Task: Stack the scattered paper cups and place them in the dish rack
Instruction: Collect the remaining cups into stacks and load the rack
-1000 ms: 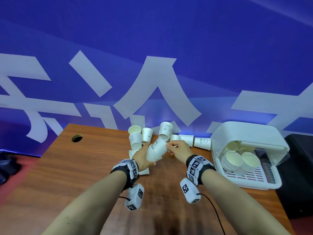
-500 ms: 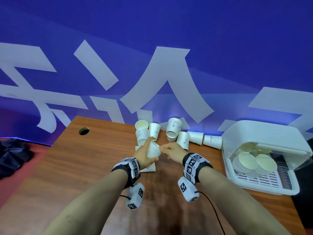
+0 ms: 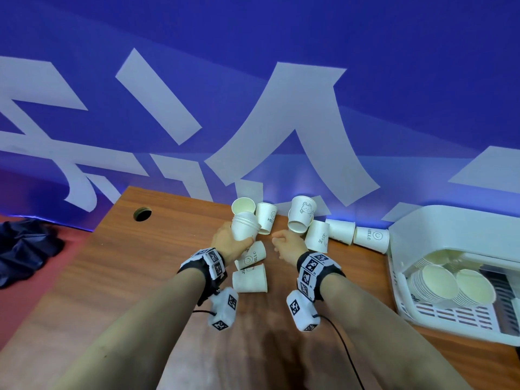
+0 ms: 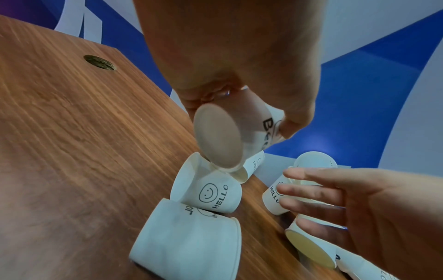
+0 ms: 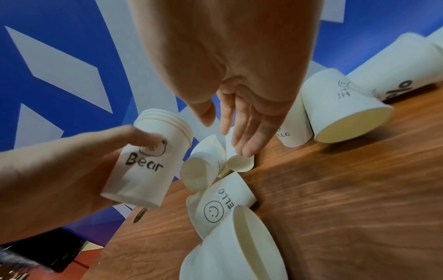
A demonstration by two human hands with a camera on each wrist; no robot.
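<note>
While a nested stack of paper cups (image 3: 244, 228), its outer cup marked "Bear", is being gripped upright by the left hand (image 3: 230, 244) at the centre of the head view, the right hand (image 3: 287, 246) is being held empty just right of it, fingers (image 5: 249, 132) loosely extended. Loose cups are lying scattered on the wooden table (image 3: 112, 277): a "HELLO" smiley cup (image 4: 208, 191) is lying on its side below the stack. At the right edge, the white dish rack (image 3: 439, 313) is holding stacked cups (image 3: 439, 282).
</note>
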